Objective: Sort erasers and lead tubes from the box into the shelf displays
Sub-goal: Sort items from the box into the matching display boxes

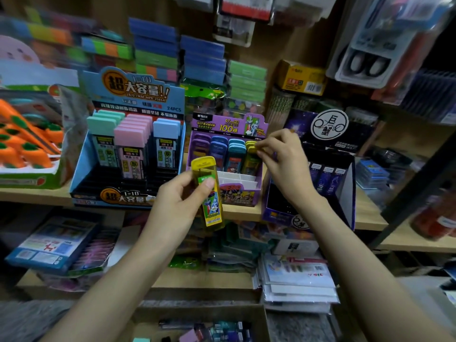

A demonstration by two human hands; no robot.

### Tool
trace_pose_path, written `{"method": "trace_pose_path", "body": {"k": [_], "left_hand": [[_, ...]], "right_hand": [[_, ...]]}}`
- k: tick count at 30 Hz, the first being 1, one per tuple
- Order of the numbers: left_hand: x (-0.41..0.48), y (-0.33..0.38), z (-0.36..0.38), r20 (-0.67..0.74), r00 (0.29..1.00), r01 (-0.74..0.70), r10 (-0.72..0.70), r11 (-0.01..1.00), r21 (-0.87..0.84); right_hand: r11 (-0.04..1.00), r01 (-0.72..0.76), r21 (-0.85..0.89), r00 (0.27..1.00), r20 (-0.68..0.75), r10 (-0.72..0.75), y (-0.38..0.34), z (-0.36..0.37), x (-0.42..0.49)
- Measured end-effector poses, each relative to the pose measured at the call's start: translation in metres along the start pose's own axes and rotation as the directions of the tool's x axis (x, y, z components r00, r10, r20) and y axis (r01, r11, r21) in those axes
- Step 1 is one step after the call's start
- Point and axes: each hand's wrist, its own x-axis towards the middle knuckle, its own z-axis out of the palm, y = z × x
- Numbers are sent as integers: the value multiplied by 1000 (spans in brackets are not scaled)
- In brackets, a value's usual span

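Wooden shelf (365,214) | left grip (182,193) curls round flat translucent yellow lead tube (212,209) | right grip (278,159) pinches racked tube (251,157), purple cardboard display (238,193)

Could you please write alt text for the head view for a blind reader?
A person's left hand holds a yellow lead tube before a purple display box on a shelf, while the right hand pinches the yellow tubes in its rightmost column.

left hand (180,201): bare | right hand (278,156): bare | left forearm (118,267), right forearm (357,255): uncovered down to frame edge
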Motion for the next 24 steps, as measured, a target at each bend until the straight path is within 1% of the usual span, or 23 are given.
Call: {"method": "trace_pose_path", "body": {"k": [2,4,6,8,10,12,14,15,18,20,21,22,23,24], "left_hand": [[1,1,1,15,1000,-18,17,999,49],[11,7,3,44,998,-50,48,997,55],[31,16,8,69,993,-97,93,994,53],[56,24,16,126,981,-160,145,980,122],[76,27,27,219,960,-228,175,941,250],[90,20,36,289,944,-258,160,903,343],[97,10,39,300,946,-244,125,884,400],[99,5,39,296,948,-234,112,879,415],[100,-4,39,303,951,-199,66,880,431],[100,-8,41,331,943,-207,43,853,479],[99,-9,43,350,936,-239,43,806,542],[98,-11,45,359,931,-302,73,706,641],[96,-13,49,357,922,-377,149,548,747],[94,-15,52,356,905,-421,231,379,824]], "right_hand": [[1000,-9,-28,996,92,12,0,-1,1],[999,-37,21,981,190,32,2,-7,2],[995,-56,84,967,251,34,7,-16,2],[993,-68,93,966,255,42,13,-23,0],[991,-76,110,975,217,51,17,-28,-6],[982,-103,160,984,161,77,22,-32,-15],[974,-144,174,981,155,118,29,-35,-26],[976,-158,152,975,181,130,33,-36,-32],[983,-180,47,935,320,156,44,-34,-53],[983,-186,-5,904,391,173,50,-35,-65],[981,-191,-20,890,418,181,51,-36,-69],[980,-199,-30,877,441,191,53,-38,-73],[978,-208,-33,865,460,200,54,-39,-76],[976,-215,-33,856,476,204,54,-40,-78]]}}
